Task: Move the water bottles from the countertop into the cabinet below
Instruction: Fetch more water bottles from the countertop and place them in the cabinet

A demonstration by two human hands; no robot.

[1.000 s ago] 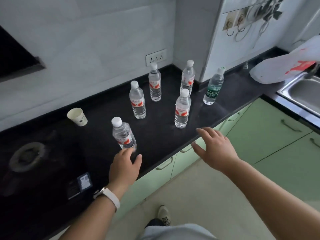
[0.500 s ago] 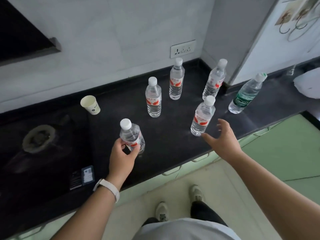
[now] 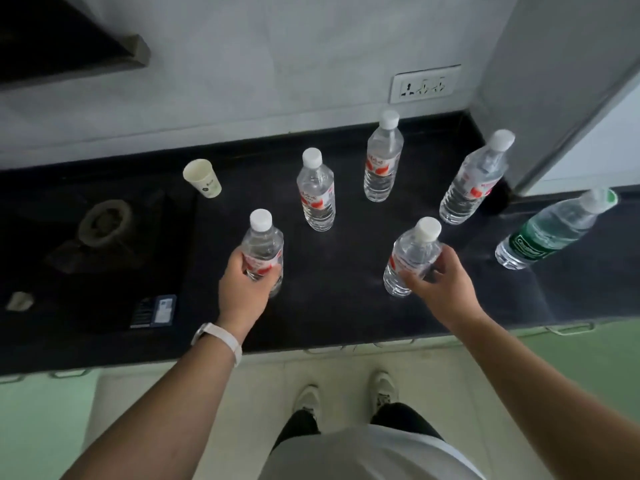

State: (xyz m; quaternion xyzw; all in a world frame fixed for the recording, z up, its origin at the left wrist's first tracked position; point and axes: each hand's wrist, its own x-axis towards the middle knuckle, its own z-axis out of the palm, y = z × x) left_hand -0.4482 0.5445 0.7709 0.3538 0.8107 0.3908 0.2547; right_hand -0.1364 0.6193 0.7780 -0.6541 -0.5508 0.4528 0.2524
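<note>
both hands [image 3: 242, 289] on btls [image 3: 263, 247]

Bottles [image 3: 315, 192] clear glossy plastic; countertop [image 3: 346, 306] dark speckled stone; cup [image 3: 202, 178] paper

five red-label water bottles [image 3: 316, 192], one green-label bottle [image 3: 543, 237], one paper cup [image 3: 202, 178], one wall socket [image 3: 424, 84]

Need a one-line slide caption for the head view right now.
Left hand and right hand each grip a red-label bottle on the black countertop; four bottles wait.
</note>
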